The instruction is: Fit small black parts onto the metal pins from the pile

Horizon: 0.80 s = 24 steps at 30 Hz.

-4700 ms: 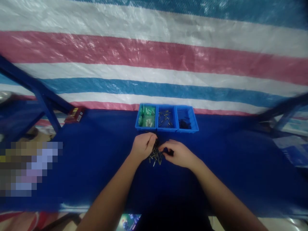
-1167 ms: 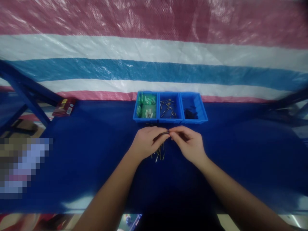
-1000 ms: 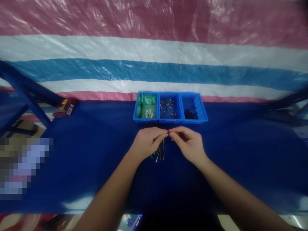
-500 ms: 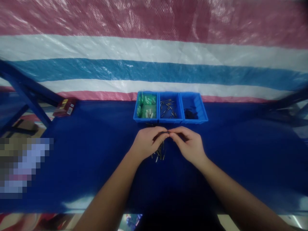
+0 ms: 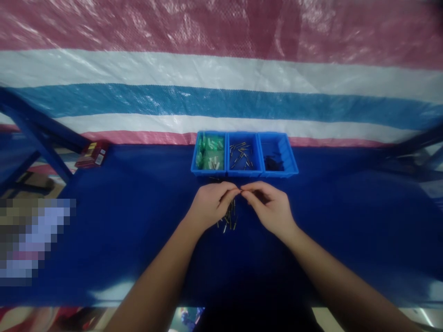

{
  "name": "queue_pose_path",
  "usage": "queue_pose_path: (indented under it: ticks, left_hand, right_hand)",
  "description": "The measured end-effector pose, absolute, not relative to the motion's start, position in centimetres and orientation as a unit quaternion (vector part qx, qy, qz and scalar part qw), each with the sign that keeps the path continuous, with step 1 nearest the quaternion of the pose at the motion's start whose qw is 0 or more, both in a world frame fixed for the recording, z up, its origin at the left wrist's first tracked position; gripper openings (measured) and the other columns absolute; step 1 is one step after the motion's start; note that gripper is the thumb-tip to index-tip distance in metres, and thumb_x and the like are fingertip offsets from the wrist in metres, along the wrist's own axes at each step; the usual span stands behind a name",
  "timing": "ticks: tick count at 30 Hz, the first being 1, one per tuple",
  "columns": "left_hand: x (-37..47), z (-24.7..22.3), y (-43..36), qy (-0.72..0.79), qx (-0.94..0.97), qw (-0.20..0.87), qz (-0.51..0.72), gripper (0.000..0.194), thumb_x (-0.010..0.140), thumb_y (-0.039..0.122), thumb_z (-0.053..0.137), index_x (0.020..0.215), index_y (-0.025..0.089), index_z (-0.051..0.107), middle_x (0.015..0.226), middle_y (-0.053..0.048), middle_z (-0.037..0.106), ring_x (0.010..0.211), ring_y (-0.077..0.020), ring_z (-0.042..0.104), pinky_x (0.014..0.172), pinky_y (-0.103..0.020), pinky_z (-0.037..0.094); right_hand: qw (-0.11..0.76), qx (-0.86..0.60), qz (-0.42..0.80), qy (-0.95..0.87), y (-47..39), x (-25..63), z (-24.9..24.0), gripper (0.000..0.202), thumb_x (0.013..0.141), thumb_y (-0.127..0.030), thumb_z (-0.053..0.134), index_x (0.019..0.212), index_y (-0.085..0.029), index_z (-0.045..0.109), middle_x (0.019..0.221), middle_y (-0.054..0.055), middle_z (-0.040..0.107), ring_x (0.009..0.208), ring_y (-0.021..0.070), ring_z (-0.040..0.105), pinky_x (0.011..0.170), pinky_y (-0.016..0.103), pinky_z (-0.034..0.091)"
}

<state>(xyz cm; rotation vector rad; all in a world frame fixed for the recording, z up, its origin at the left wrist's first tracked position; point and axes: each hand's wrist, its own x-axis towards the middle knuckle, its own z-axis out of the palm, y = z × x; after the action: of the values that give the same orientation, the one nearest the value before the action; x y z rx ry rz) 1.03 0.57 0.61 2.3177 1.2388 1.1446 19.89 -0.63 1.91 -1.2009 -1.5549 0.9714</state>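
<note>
My left hand (image 5: pixel 213 203) and my right hand (image 5: pixel 272 205) meet fingertip to fingertip above the blue table (image 5: pixel 138 203), just in front of the bins. Thumb and fingers of each hand are pinched together. Something small and dark lies between the fingertips, mostly hidden, and its kind cannot be made out. Partly under my left hand lies a loose pile of thin metal pins (image 5: pixel 228 221), brass and silver in colour.
Three joined blue bins stand behind my hands: the left bin (image 5: pixel 209 173) holds green bags with white pieces, the middle bin (image 5: pixel 245 174) thin metal pins, the right bin (image 5: pixel 292 159) dark small parts. A red box (image 5: pixel 92 154) sits far left. Striped sheeting (image 5: pixel 221 103) hangs behind.
Both hands stay pinched together, and my right fingertips have shifted slightly left. Less of the dark piece shows between the fingers. The pile and bins are unchanged.
</note>
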Motion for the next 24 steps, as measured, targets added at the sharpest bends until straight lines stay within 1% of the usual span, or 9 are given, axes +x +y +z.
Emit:
queue_pose_path:
  ticks: [3,6,10,12,15,19,22,24]
  left_hand:
    - [0.91,0.59,0.68,0.426,0.805,0.135,0.391,0.029,0.101,0.036,0.052,0.087,0.018,0.07,0.072,0.0,0.072,0.063,-0.0125,0.066,0.062,-0.024,0.049]
    - [0.89,0.44,0.74,0.414,0.809,0.145,0.391,0.029,0.101,0.036,0.053,0.085,0.018,0.07,0.076,-0.001,0.074,0.066,-0.0126,0.068,0.065,-0.024,0.051]
    - [1.07,0.29,0.64,0.417,0.799,0.162,0.401,0.017,0.096,0.034,0.061,0.098,0.021,0.072,0.088,-0.001,0.078,0.073,-0.0129,0.071,0.07,-0.024,0.054]
    - [1.16,0.25,0.59,0.418,0.795,0.163,0.408,0.014,0.096,0.03,0.061,0.102,0.022,0.071,0.091,-0.001,0.078,0.076,-0.0128,0.072,0.072,-0.024,0.055]
    - [1.19,0.26,0.6,0.417,0.796,0.157,0.409,0.014,0.097,0.028,0.059,0.098,0.021,0.071,0.088,0.0,0.077,0.076,-0.0127,0.072,0.072,-0.023,0.054]
    - [1.03,0.35,0.7,0.428,0.799,0.151,0.394,0.02,0.099,0.032,0.056,0.092,0.019,0.071,0.077,0.0,0.074,0.066,-0.012,0.068,0.064,-0.023,0.051]
    - [0.91,0.32,0.77,0.422,0.807,0.149,0.386,0.028,0.1,0.036,0.054,0.086,0.019,0.07,0.074,0.0,0.073,0.064,-0.0121,0.067,0.062,-0.023,0.05]
    - [0.88,0.31,0.78,0.416,0.809,0.151,0.388,0.028,0.1,0.037,0.055,0.085,0.019,0.07,0.077,0.0,0.074,0.067,-0.0127,0.069,0.064,-0.024,0.05]
  right_hand:
    - [0.455,-0.474,0.368,-0.658,-0.64,19.88,2.02,0.011,0.088,-0.027,0.071,0.097,-0.023,0.076,0.093,0.004,0.076,0.081,0.0176,0.07,0.072,0.032,0.059]
    - [0.445,-0.482,0.351,-0.668,-0.59,19.96,2.12,0.01,0.089,-0.028,0.07,0.095,-0.023,0.076,0.091,0.004,0.076,0.08,0.0179,0.071,0.071,0.031,0.058]
    - [0.425,-0.514,0.351,-0.657,-0.49,20.13,2.04,0.014,0.091,-0.031,0.067,0.088,-0.022,0.076,0.081,0.003,0.075,0.07,0.0166,0.069,0.065,0.03,0.055]
    - [0.419,-0.518,0.353,-0.656,-0.48,20.18,1.98,0.015,0.091,-0.032,0.067,0.085,-0.021,0.076,0.078,0.003,0.075,0.068,0.0162,0.069,0.063,0.029,0.055]
    - [0.425,-0.508,0.356,-0.659,-0.52,20.16,1.93,0.013,0.091,-0.031,0.068,0.089,-0.021,0.076,0.082,0.003,0.076,0.07,0.0165,0.07,0.065,0.03,0.056]
    - [0.441,-0.482,0.341,-0.676,-0.66,19.99,1.96,0.013,0.089,-0.028,0.07,0.1,-0.024,0.076,0.093,0.004,0.077,0.079,0.0181,0.072,0.071,0.032,0.059]
    - [0.447,-0.463,0.316,-0.697,-0.72,19.9,2.08,0.011,0.089,-0.024,0.07,0.099,-0.025,0.076,0.094,0.003,0.077,0.084,0.0185,0.072,0.076,0.033,0.06]
    - [0.446,-0.464,0.306,-0.701,-0.72,19.92,2.15,0.009,0.09,-0.023,0.07,0.096,-0.025,0.076,0.094,0.003,0.077,0.086,0.019,0.073,0.078,0.034,0.06]
